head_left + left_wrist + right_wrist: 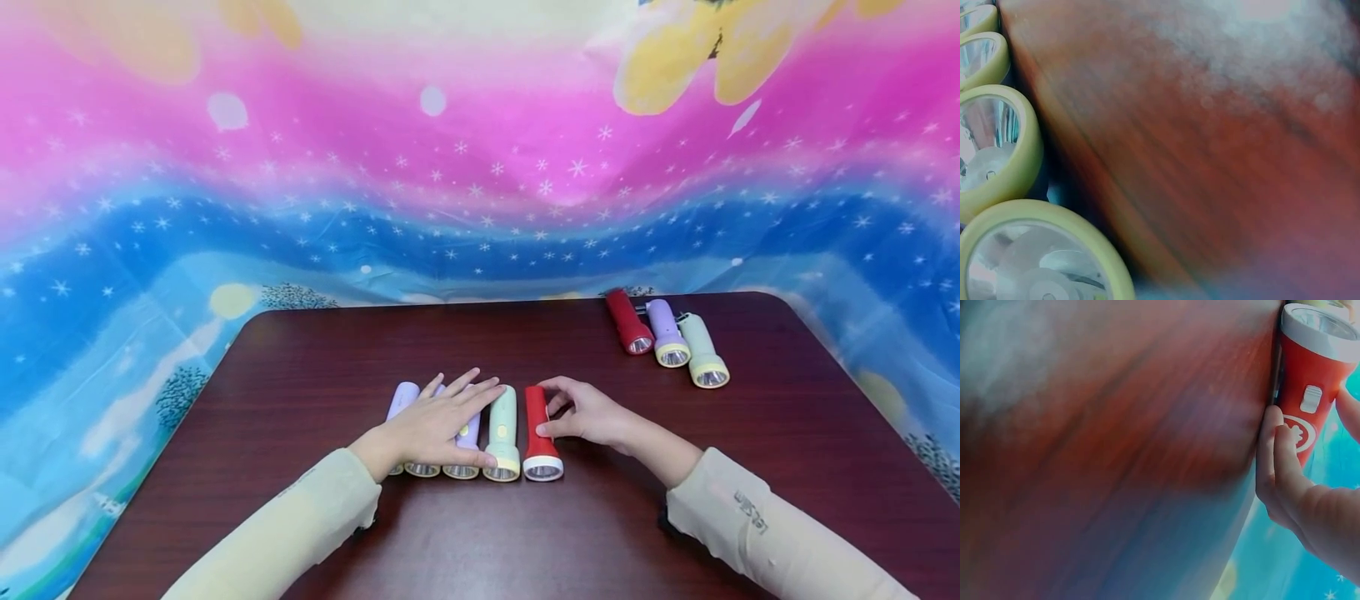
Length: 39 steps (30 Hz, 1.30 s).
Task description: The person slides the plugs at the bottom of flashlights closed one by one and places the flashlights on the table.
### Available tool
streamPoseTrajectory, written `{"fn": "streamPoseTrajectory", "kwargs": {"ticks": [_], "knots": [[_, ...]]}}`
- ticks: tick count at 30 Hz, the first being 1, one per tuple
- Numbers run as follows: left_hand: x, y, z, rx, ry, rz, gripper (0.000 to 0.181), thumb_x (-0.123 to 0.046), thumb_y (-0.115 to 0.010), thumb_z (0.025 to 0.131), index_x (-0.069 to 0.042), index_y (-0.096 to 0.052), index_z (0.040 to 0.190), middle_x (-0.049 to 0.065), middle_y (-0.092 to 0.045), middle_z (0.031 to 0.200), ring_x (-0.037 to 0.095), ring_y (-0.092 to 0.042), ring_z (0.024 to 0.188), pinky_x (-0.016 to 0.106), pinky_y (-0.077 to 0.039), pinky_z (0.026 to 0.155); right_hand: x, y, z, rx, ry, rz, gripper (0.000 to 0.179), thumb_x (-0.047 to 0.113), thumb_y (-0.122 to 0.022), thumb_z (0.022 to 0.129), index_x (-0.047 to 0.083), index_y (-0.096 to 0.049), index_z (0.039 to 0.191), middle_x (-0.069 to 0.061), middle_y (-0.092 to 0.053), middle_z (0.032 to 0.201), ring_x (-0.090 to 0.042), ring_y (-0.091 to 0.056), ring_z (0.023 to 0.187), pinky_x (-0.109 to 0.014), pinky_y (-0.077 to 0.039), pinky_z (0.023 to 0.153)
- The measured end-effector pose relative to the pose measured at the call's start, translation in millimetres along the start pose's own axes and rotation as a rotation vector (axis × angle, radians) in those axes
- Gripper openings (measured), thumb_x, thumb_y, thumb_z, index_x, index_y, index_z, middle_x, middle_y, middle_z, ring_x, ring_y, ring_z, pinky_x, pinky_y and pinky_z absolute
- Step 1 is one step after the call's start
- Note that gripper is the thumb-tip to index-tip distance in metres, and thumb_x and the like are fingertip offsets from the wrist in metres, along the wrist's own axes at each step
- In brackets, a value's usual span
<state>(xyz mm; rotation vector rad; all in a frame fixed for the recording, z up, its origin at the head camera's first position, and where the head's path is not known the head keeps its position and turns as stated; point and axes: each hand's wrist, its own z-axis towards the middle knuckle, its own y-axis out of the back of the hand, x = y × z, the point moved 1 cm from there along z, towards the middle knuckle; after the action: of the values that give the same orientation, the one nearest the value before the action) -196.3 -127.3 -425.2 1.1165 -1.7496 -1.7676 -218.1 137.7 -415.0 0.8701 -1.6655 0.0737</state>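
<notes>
A row of flashlights lies on the table, lens ends toward me. My left hand (435,425) spreads its fingers flat across the purple flashlights (402,400) and partly hides them. Its fingertips and thumb reach the pale green flashlight (502,425) beside them. In the left wrist view, yellow-rimmed lenses (1032,144) line the left edge. At the row's right end, my right hand (581,412) holds a red flashlight (537,417) with a white rim, by thumb and curled fingers. A narrow gap separates red from green. The right wrist view shows the red flashlight's white switch (1312,399) and fingers along its side.
Farther back on the right lie a dark red flashlight (628,321), a purple flashlight (664,325) and a pale green flashlight (701,346), side by side. The dark wooden table (450,533) ends at a colourful patterned cloth (480,167) hanging behind and beside it.
</notes>
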Motion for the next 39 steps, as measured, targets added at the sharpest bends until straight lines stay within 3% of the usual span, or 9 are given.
{"fn": "streamPoseTrajectory", "kwargs": {"ticks": [5,13,27,34,39], "knots": [[-0.4,0.5,-0.2,-0.01,-0.007,-0.01,0.1,-0.083,-0.05,0.08,-0.035,-0.013,0.16,-0.01,-0.019,0.167,0.02,-0.007,0.157,0.063,-0.013,0.121,-1.7,9.3,-1.8,-0.001,0.028,-0.052,0.069,0.018,-0.076,0.087,0.001,-0.042,0.145,-0.02,-0.061,0.116,-0.02,-0.063,0.086,-0.036,-0.057,0.08],[3.0,-4.5,-0.4,-0.016,0.002,0.003,0.101,-0.086,-0.048,0.079,-0.037,-0.012,0.16,-0.011,-0.018,0.167,0.017,-0.006,0.156,0.062,-0.013,0.121,-10.8,29.1,-9.0,-0.069,0.057,-0.113,0.062,0.023,-0.074,0.09,0.001,-0.048,0.142,-0.018,-0.063,0.117,-0.021,-0.063,0.093,-0.034,-0.056,0.081],[2.1,-4.2,0.0,-0.017,-0.013,0.004,0.1,-0.083,-0.049,0.081,-0.036,-0.012,0.16,-0.011,-0.018,0.167,0.018,-0.007,0.156,0.062,-0.013,0.121,-20.3,71.3,-29.5,-0.309,0.149,-0.179,0.052,0.023,-0.069,0.094,0.0,-0.052,0.138,-0.021,-0.064,0.117,-0.026,-0.065,0.099,-0.025,-0.054,0.078],[2.7,-3.5,0.1,-0.025,-0.014,0.008,0.1,-0.084,-0.049,0.08,-0.036,-0.013,0.16,-0.011,-0.02,0.166,0.018,-0.008,0.156,0.062,-0.013,0.121,-21.3,87.4,-30.2,-0.412,0.208,-0.149,0.044,0.016,-0.066,0.096,0.0,-0.055,0.136,-0.025,-0.065,0.119,-0.017,-0.065,0.096,-0.016,-0.052,0.077],[2.6,-3.5,0.4,-0.02,-0.012,-0.001,0.1,-0.084,-0.048,0.08,-0.036,-0.013,0.16,-0.011,-0.02,0.166,0.018,-0.008,0.156,0.062,-0.013,0.121,-24.7,97.7,-24.0,-0.47,0.218,-0.167,0.047,0.019,-0.066,0.096,0.0,-0.054,0.137,-0.026,-0.063,0.123,-0.029,-0.064,0.103,-0.013,-0.051,0.076]]}}
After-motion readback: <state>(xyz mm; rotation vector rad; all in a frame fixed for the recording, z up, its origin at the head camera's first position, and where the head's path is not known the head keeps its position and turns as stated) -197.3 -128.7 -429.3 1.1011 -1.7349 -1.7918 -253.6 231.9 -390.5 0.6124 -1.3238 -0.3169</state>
